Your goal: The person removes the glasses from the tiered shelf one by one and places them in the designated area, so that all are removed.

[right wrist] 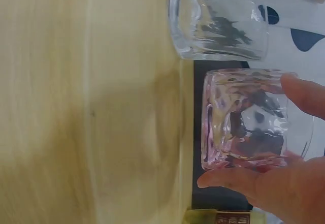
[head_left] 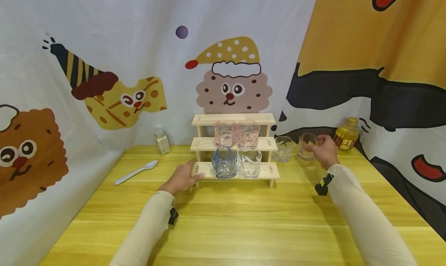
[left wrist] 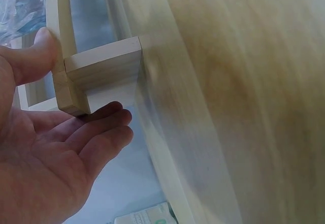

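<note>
One pink-tinted glass (head_left: 305,148) sits held in my right grip (head_left: 326,151), right of the wooden rack (head_left: 233,119), whose lowest step (head_left: 204,170) my left grip (head_left: 181,177) pinches at its left end.

in the head view, some fingers of the left hand (head_left: 182,177) are hidden by the rack (head_left: 233,119). beyond the fingers of the right hand (head_left: 325,151), the label (head_left: 344,143) on the bottle (head_left: 350,130) is too small to read. in the left wrist view, a glass (left wrist: 23,5) above the thumb runs off the corner; a jar (left wrist: 144,217) below the fingertips is cut off, its print blurred. in the right wrist view, the bottle below the fingers is cut off.
</note>
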Motion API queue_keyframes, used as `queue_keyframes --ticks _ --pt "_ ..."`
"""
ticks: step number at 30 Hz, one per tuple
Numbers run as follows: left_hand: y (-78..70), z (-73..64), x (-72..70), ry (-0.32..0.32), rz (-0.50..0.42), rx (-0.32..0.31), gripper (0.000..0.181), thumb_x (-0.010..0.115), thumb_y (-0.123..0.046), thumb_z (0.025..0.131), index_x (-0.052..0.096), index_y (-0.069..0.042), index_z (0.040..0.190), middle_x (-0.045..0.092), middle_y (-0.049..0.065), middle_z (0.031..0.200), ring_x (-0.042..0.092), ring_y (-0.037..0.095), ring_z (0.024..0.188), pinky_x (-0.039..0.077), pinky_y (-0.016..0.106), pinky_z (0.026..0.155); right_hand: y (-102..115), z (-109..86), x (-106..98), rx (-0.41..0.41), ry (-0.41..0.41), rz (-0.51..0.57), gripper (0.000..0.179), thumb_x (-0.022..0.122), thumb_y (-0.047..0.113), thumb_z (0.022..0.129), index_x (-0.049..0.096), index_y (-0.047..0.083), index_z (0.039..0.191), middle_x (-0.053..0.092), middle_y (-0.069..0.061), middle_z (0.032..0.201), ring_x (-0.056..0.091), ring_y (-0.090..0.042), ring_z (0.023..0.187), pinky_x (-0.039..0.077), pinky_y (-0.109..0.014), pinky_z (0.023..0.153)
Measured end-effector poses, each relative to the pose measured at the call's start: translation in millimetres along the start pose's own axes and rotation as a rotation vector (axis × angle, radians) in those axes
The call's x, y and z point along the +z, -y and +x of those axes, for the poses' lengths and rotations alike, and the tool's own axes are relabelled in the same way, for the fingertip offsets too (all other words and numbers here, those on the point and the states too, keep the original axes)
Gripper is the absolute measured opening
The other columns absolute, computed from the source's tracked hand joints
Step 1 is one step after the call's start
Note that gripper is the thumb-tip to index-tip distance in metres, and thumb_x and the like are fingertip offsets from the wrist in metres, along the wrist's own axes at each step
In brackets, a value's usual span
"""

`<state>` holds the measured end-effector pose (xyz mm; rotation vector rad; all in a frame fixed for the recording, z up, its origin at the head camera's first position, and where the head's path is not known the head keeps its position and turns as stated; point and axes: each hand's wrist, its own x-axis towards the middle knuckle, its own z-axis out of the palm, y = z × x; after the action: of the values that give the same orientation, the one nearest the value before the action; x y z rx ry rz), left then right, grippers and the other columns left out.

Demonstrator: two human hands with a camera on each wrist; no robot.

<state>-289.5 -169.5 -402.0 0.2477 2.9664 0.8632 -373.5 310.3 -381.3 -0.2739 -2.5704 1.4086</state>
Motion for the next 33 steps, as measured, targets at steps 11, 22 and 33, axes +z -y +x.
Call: queue_keyframes --ticks 11,22,33 --pt "0.1 -0.8 3.8 -0.001 -0.006 -0.017 0.074 0.066 -0.031 0.098 0.031 -0.001 0.155 0.065 0.029 0.126 0.065 0.029 0.102 0.052 0.048 0.095 -6 1.4 9 0.051 0.059 0.011 0.08 0.069 0.012 0.092 0.021 -0.007 0.153 0.033 -0.036 0.151 0.038 -0.051 0.135 0.044 -0.059 0.106" --pt "1.9 -1.5 3.0 -0.009 -0.01 -0.007 0.074 0.066 -0.032 0.098 0.031 0.0 0.156 0.065 0.03 0.127 0.066 0.031 0.104 0.052 0.049 0.096 -12 5.6 19 0.062 0.023 0.054 0.085 0.073 0.015 0.089 0.021 -0.005 0.153 0.035 -0.036 0.149 0.042 -0.049 0.132 0.046 -0.059 0.104" --pt "1.2 -0.8 3.0 -0.013 -0.009 0.002 0.073 0.066 -0.031 0.098 0.032 0.001 0.155 0.069 0.024 0.115 0.065 0.024 0.089 0.053 0.046 0.09 -13 6.8 23 0.067 0.029 -0.02 0.088 0.072 0.025 0.092 0.017 -0.003 0.155 0.035 -0.038 0.15 0.041 -0.053 0.133 0.043 -0.062 0.105"
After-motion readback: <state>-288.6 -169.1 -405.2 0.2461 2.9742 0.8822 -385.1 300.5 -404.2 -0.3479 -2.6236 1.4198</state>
